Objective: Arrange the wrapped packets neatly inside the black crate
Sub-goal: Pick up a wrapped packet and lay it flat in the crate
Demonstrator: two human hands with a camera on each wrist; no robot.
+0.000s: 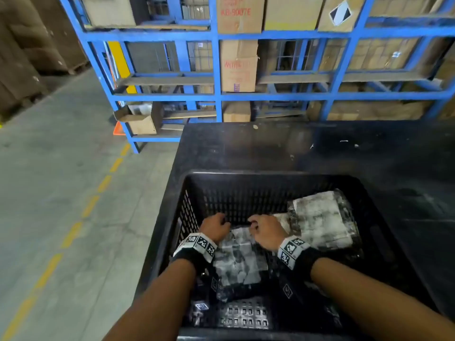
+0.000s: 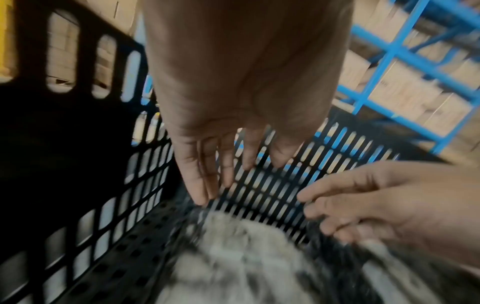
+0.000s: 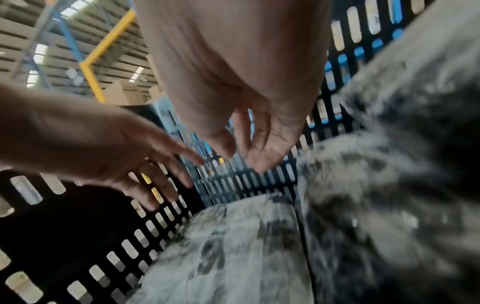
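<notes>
With both my left hand (image 1: pixel 214 226) and right hand (image 1: pixel 266 231) empty and relaxed over the packet (image 1: pixel 237 262) in the black crate (image 1: pixel 187 212), I judge I am placing it, and next I must push it flat beside the stacked packets (image 1: pixel 322 217).

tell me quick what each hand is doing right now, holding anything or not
Left hand: open, fingers straight, holding nothing, above the packet.
Right hand: open, fingers loosely bent, holding nothing, above the same packet.

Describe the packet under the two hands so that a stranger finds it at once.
Look inside the black crate on the dark table. Two wrapped packets lie there. It is the flat nearer one, between the wrists; the other leans at the right wall.
</notes>
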